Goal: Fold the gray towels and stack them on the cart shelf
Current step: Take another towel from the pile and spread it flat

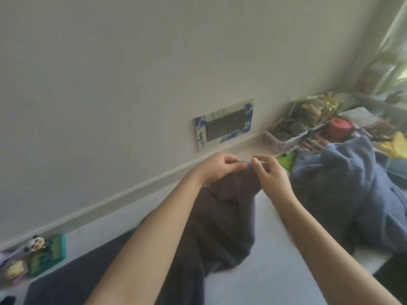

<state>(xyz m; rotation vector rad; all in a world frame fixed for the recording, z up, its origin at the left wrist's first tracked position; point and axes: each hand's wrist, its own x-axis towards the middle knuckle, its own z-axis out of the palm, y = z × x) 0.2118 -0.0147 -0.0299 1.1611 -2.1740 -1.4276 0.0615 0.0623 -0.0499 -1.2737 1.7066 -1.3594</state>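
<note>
The big white table (271, 271) runs along the wall, and most of its near part is bare, so there is good room there to lay a towel flat. A heap of blue-gray towels (343, 194) sits on the right side of it, just beside the person's arm. The dark gray towel (229, 219) hangs from both hands above the table, and its lower part drapes down toward the near edge. The left hand (217, 170) pinches the top edge with its fingers curled around the cloth. The right hand (267, 172) is right beside it, fingers bent and touching the same edge, feeling for a hold. I think the towel could slip if the right hand does not catch the corner well, and then it would bunch up. The long hanging end might slide off the near edge and pull the rest down. A wide swing to the right could bump the heap or the pink basket (280, 140) near the wall. No cart shelf is in sight.
</note>
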